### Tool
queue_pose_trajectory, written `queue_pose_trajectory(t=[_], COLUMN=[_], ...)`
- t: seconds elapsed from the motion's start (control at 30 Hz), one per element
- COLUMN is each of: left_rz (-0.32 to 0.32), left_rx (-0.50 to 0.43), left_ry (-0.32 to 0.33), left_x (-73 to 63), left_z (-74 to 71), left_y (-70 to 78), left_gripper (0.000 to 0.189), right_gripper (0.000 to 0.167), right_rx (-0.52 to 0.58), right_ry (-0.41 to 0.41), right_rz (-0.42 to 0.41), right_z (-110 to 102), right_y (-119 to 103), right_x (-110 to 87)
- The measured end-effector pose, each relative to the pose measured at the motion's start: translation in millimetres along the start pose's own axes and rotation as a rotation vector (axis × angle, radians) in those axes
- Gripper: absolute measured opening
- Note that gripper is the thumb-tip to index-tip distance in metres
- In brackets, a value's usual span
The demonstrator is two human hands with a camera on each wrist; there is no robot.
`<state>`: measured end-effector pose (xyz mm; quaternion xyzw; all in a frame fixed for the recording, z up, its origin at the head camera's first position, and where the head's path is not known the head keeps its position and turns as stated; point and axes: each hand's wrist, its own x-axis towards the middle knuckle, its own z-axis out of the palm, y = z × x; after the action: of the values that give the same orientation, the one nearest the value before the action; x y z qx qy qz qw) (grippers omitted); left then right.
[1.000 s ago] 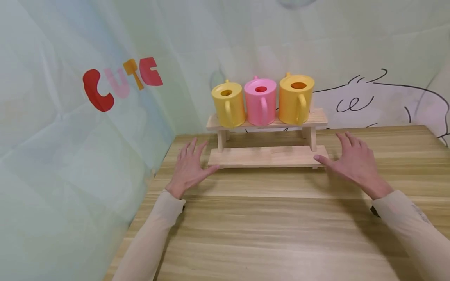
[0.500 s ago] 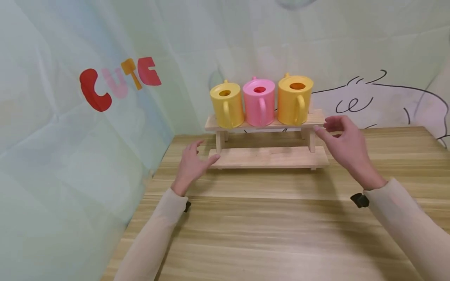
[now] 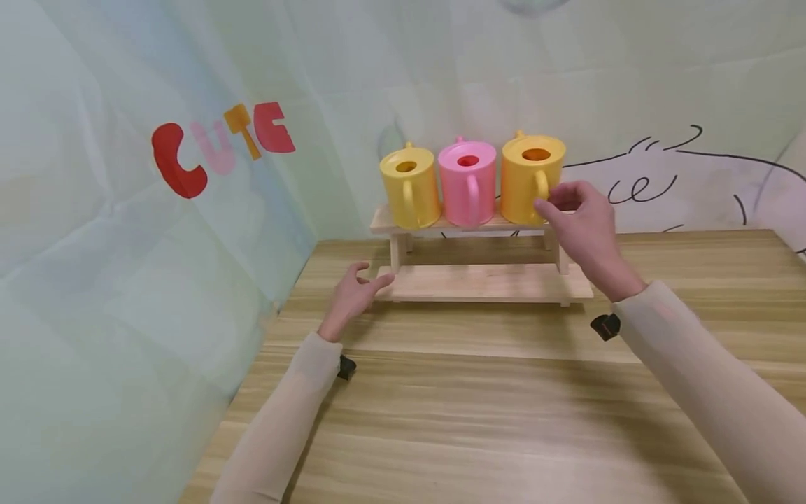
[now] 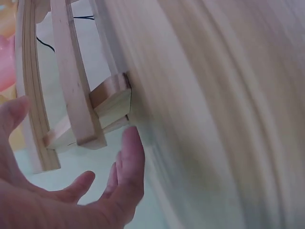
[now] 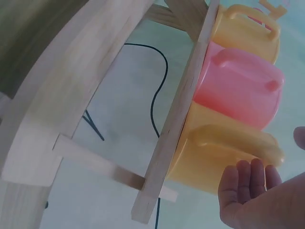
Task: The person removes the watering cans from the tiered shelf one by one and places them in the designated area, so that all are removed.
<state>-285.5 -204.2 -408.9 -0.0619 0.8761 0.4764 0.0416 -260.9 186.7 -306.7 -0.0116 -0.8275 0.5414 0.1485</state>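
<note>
A two-tier wooden stand bears a row of mug-shaped pots on its upper shelf. Each has a front handle and a hole in its top. From left to right they are a yellow pot, a pink pot and an orange-yellow pot. My right hand is at the handle of the orange-yellow pot. The right wrist view shows its fingers beside that handle and the thumb spread away from them. My left hand is loosely curved at the lower shelf's left end; contact is unclear.
The stand is on a wood-grain table, close to the back curtain. Another curtain with the letters CUTE hangs along the left side.
My right hand has risen and moved left from beside the lower shelf to the orange-yellow pot's handle. My left hand has shifted slightly right, its fingers more bent. The pots stay in place.
</note>
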Motion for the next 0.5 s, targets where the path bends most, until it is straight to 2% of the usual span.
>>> queue_pose_trajectory(t=[0.1,0.17,0.4,0.5], left_rz=[-0.045,-0.06,-0.06,-0.056], left_rx=[-0.107,-0.158,-0.246,-0.265], left_ry=[-0.031,-0.029,-0.028,-0.047], left_x=[4.4,7.2,11.1,12.3], left_z=[4.1,6.7,14.5,18.2], left_y=[0.3,0.3,-1.3,-1.8], left_gripper=[0.094,0.095,0.095,0.096], right_gripper=[0.05,0.049,0.044,0.042], right_rx=[0.004,0.012,0.043,0.101], right_ry=[0.007,0.004,-0.02,-0.029], right_rz=[0.012,0.024,0.061,0.081], right_z=[4.7,7.2,14.8,16.8], right_y=[-3.1,-4.1,-3.4,-1.4], right_x=[5.2,8.5,19.5,23.3])
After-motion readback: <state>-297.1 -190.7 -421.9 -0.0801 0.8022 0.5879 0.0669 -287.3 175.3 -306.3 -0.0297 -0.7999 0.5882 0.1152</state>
